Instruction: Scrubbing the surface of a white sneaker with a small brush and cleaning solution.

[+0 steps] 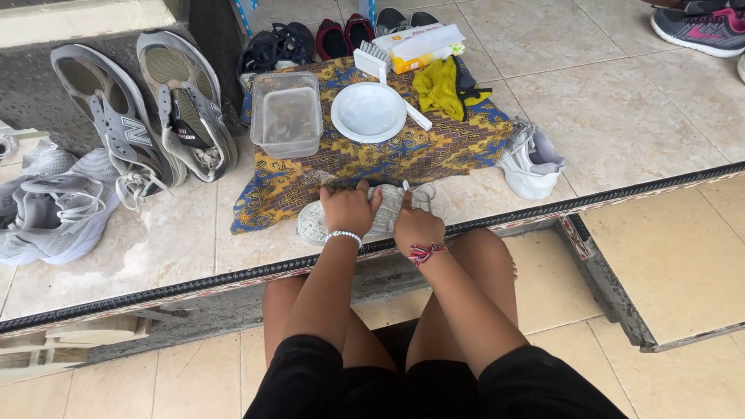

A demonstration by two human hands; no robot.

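white shoe (pixel 380 213), sole up, on patterned cloth (pixel 349 167)

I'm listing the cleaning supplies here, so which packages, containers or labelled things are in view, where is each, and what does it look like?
Box package: far edge of the patterned cloth, behind the white plate; long, white and orange-yellow.
Clear plastic container: on the cloth, left of the plate; rectangular, see-through.
Insole label: inside the grey shoe leaning against the wall at left; small dark patch with pale print.
No signs or screens.
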